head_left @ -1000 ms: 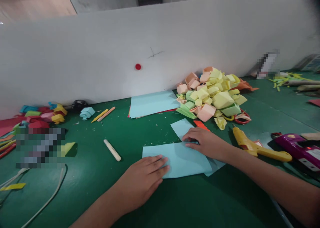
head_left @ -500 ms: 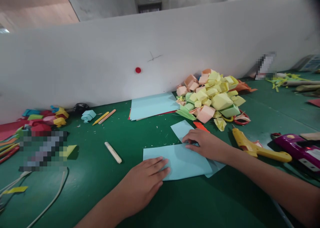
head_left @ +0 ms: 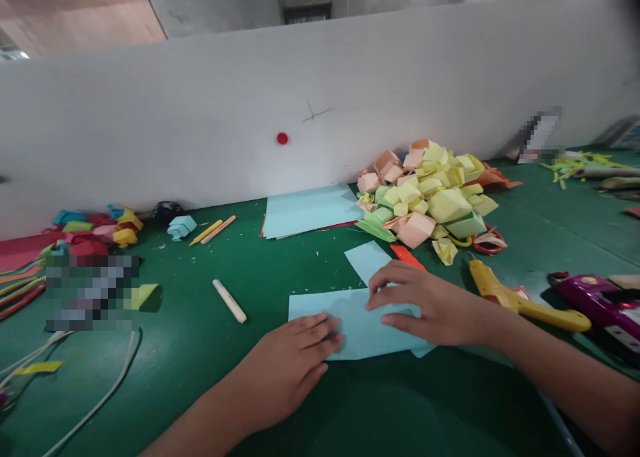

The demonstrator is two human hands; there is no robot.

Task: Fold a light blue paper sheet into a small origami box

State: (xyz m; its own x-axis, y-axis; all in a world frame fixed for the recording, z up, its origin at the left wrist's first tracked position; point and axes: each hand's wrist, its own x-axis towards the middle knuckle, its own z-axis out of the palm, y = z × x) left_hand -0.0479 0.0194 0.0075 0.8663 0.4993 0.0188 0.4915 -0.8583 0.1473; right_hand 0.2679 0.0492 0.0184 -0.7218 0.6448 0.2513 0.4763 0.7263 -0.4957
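- Green mat [head_left: 200, 390] is covering the table nearest to the person, and a white cable [head_left: 100, 397] is lying across it on the left.
- Left hand [head_left: 285, 370] is lying palm down with the fingers pressed together. Its fingertips are resting on the near left part of the light blue sheet [head_left: 350, 323], probably so that the paper is not sliding.
- This light blue sheet is lying flat on the mat, directly in front of the person and between both hands.
- Right hand [head_left: 430, 303] is resting on the sheet's far right part with the fingers a little bent and spread. The fingertips are pressing down, it seems for holding the paper flat there.
- Just beyond the right hand, a smaller blue piece [head_left: 367, 260] and an orange strip [head_left: 407, 257] are lying.
- A white stick [head_left: 229, 301] is lying to the left. A yellow glue gun [head_left: 515, 297] and a purple tool [head_left: 600, 300] are lying to the right, apart from the hands.
- Farthest, a stack of blue sheets [head_left: 310, 210] and a pile of folded paper cubes [head_left: 430, 193] are sitting against the white partition [head_left: 250, 110]
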